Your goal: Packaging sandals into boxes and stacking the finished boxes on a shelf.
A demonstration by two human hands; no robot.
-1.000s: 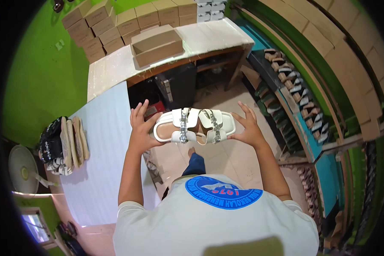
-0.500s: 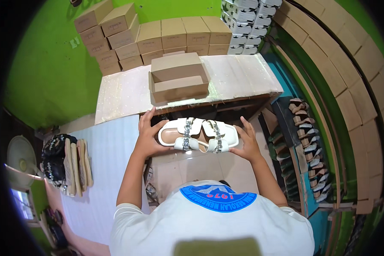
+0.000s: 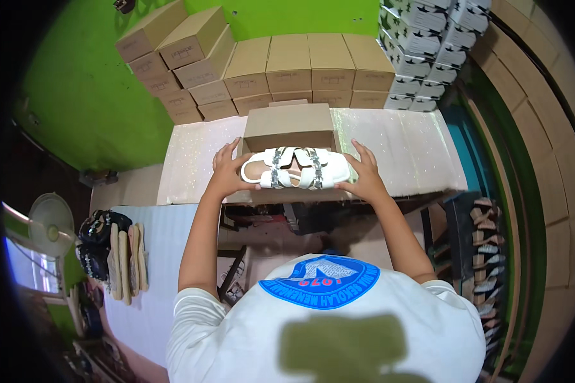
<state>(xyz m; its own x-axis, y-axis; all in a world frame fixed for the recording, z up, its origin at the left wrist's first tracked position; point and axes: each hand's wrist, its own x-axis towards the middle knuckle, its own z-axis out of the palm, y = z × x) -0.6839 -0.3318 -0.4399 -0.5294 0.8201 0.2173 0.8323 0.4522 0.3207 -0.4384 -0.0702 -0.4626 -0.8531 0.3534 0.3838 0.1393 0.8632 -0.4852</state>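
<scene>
A pair of white sandals [image 3: 331,168] with dark, shiny chain-like trim across the straps is held level between my hands. My left hand [image 3: 229,172] grips the left end, thumb on the near side and fingers spread beyond. At the right end, my right hand [image 3: 365,173] holds on in the same way. Just behind the sandals stands an open brown cardboard box [image 3: 289,119] with its lid raised at the back. The sandals hide most of its front and inside; whether they touch the box I cannot tell.
Stacked brown shoeboxes [image 3: 291,64] line the back of the glittery white table [image 3: 406,150]. White star-patterned boxes [image 3: 421,45] rise at the back right. On a pale-covered table [image 3: 172,255] at the left lie several sandals [image 3: 122,255]. Racked footwear [image 3: 485,255] runs along the right, near stacked cartons.
Both hands have carried the white sandals forward, away from my body, from in front of the table to the open box. My grip looks the same, and the view has shifted.
</scene>
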